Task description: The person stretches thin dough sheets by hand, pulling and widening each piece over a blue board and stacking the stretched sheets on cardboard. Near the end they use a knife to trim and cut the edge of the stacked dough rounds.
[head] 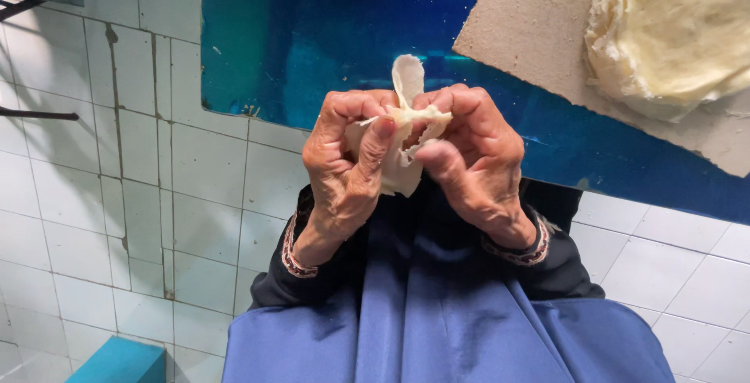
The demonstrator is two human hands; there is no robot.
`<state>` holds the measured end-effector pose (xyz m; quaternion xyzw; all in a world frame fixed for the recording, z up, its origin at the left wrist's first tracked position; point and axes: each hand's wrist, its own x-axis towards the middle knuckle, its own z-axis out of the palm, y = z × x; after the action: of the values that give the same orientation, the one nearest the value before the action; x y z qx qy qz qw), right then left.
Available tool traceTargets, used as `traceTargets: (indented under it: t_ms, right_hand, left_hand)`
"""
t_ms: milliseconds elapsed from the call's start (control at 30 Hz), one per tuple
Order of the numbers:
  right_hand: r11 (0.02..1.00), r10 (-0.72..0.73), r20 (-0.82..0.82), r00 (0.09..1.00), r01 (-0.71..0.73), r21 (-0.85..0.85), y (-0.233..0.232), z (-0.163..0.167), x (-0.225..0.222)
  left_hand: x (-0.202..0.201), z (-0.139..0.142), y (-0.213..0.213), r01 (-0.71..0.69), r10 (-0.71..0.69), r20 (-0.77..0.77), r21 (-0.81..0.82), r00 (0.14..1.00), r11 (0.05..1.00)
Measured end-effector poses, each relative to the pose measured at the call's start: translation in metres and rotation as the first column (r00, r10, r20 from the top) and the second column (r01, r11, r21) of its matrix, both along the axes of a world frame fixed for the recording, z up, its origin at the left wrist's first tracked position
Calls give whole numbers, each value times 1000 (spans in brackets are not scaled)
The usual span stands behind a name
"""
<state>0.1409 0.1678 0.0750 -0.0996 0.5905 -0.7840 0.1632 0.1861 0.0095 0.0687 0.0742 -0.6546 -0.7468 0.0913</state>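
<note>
— What do I have on the head camera?

— Two bare hands, raised over a lap covered in blue cloth (437, 320). The left hand (344, 168) and right hand (473, 160) meet on a small pale dough wrapper (402, 144); the fingers (375, 144) of both are clenched on it, pinching its top edge, one flap standing up between them.

— Which step is that?

— I judge it to be pleating or sealing the wrapper's rim. The next pinch calls for a small turn of the piece while the thumbs keep the fold tight.

— And the surroundings?

— Ahead lies a blue desk (312, 31), its near edge running just beyond the knuckles. On its right part sits a grey board (531, 23) carrying a stack of pale round sheets (672, 31), well apart from the hands. White floor tiles (117, 195) spread left and right, so there is open room on both sides; a blue block (121, 361) sits low at left.
</note>
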Motion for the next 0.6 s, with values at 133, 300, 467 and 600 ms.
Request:
traceTargets:
  t_ms: [133,300,467,600]
  right_hand:
    - [1000,19,-14,1000,-19,5,-1,-4,2]
    - [971,39,141,989,-4,-241,2,-10,-3]
    - [990,91,93,992,-80,-114,9,-4,-7]
    - [990,133,-9,991,-133,-49,7,-6,-8]
  left_hand:
    - [3,2,0,-25,15,-80,-115,997,993]
    - [-1,5,3,-125,126,-5,107,992,986]
    - [-6,10,2,33,-28,-44,122,999,992]
    - [-4,9,-7,101,-107,-19,-201,994,974]
